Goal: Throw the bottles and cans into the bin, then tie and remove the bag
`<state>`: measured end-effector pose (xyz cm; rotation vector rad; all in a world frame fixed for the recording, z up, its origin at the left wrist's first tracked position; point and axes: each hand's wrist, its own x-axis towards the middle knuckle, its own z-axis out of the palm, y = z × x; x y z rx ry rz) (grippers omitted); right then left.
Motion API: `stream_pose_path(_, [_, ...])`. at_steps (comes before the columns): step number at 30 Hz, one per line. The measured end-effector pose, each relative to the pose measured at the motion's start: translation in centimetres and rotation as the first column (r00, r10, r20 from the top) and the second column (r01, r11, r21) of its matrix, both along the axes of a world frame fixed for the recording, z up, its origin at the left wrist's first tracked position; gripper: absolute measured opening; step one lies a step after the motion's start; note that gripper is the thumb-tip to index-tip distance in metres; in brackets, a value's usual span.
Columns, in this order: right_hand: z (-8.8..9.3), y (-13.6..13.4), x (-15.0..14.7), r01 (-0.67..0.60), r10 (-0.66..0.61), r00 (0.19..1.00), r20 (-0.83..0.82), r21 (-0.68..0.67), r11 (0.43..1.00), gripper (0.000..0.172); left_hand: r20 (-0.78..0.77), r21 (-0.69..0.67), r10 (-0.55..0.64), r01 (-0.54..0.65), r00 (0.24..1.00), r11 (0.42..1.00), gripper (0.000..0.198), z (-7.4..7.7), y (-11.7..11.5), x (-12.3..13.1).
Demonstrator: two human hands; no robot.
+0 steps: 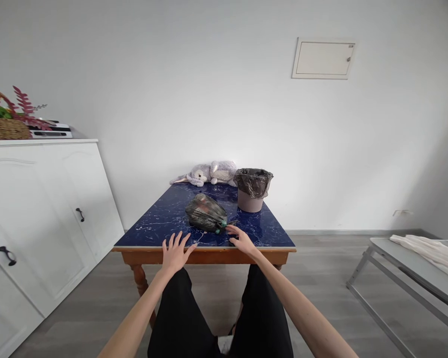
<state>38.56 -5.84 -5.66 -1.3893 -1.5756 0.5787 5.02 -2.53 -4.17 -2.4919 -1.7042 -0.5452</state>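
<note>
A filled black plastic bag point(205, 213) lies on the blue marble-patterned table point(153, 219), its gathered end with green bits pointing right toward me. Resting at the table's front edge, my left hand point(176, 252) has its fingers spread and holds nothing. My right hand point(240, 240) is beside the bag's gathered end, fingers apart and slightly bent, the fingertips close to the green bits; whether they touch is too small to tell. Behind it on the right stands a pinkish-grey bin point(250, 201) lined with a black bag.
A plush rabbit point(212, 173) lies along the table's back edge by the wall. White cabinets point(52, 199) stand at left, with a flower basket point(7, 127) on top. At right is a grey folding table point(395, 253) bearing a white cloth point(433, 251).
</note>
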Motion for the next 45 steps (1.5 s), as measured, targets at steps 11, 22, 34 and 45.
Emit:
stream_pose_path(11, [3.1,3.5,-1.3,0.043,-0.03,0.996,0.08,-0.159,0.986,0.036,0.029,-0.029,-0.011,0.012,1.0,1.0,0.08,0.1,-0.1,-0.3])
stream_pose_path(22, [5.7,0.6,-6.8,-0.003,0.038,0.985,0.168,-0.203,0.979,0.031,0.217,0.088,-0.112,0.095,0.97,0.992,0.059,2.1,-1.5,0.2])
stream_pose_path(34, [15.5,-3.3,-7.2,-0.296,0.263,0.915,-0.306,-0.066,0.953,0.039,0.376,0.292,-0.292,0.186,0.879,0.938,0.048,10.4,-7.5,5.4])
stream_pose_path(45, [22.2,-9.5,-6.1,-0.411,0.294,0.672,-0.68,-0.013,0.911,0.044,0.516,0.284,-0.292,0.16,0.805,0.945,0.033,14.5,-7.8,7.1])
